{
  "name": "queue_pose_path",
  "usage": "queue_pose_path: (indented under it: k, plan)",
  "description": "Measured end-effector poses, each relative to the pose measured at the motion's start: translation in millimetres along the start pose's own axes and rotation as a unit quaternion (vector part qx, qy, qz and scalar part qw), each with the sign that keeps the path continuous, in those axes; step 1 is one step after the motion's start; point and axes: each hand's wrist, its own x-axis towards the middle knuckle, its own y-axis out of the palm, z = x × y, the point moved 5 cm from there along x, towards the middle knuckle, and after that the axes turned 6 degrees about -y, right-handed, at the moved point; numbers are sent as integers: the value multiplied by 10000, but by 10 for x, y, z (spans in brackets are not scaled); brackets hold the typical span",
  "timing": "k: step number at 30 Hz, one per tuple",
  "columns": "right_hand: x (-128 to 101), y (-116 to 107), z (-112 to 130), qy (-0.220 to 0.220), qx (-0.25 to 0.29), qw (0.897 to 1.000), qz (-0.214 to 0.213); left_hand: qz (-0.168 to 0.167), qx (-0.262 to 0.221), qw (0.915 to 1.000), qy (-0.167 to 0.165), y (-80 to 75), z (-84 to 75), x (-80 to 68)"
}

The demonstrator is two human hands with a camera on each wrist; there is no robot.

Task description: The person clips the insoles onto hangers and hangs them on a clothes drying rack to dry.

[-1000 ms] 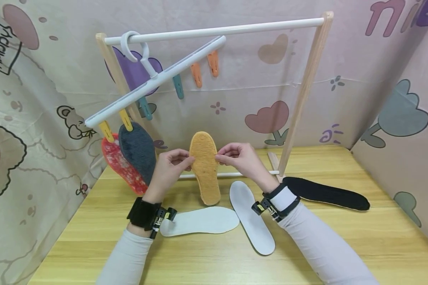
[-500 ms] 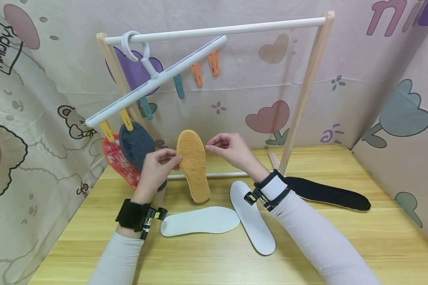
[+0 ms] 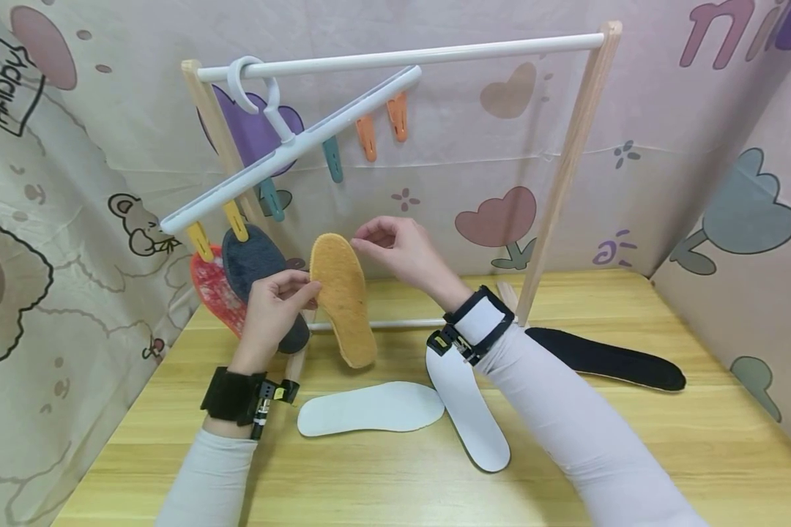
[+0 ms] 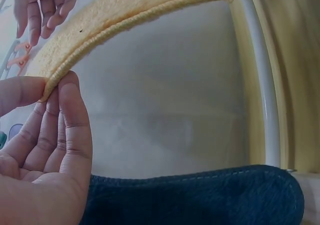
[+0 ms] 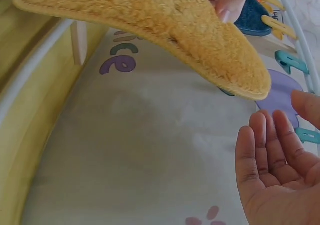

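A fuzzy orange-yellow insole [image 3: 341, 296] is held up in front of the rack. My left hand [image 3: 273, 311] pinches its left edge between thumb and fingers, as the left wrist view [image 4: 55, 135] also shows. My right hand [image 3: 402, 249] is beside the insole's upper right edge, its fingers loosely bent and holding nothing; the right wrist view shows a gap between it and the insole [image 5: 165, 30]. Behind my left hand, a dark blue insole [image 3: 253, 256] and a red mottled insole [image 3: 214, 285] hang from yellow clips [image 3: 235, 221] on a white hanger [image 3: 290, 150].
The hanger hooks over the white bar [image 3: 435, 53] of a wooden rack [image 3: 570, 176]. Two teal clips [image 3: 332, 159] and two orange clips [image 3: 398, 117] hang from it. Two white insoles [image 3: 372, 408] and a black insole [image 3: 606, 359] lie on the wooden table [image 3: 395, 490].
My right hand has let go of the orange-yellow insole and moved up and left. My left hand has carried the insole leftward, slightly up, toward the hanging insoles.
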Motion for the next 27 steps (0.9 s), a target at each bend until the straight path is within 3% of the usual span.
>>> queue_pose_path:
  k: [27]
  plan:
    - [409, 282, 367, -116, 96, 9995, 282, -245, -5, 9996, -159, -236, -51, -4]
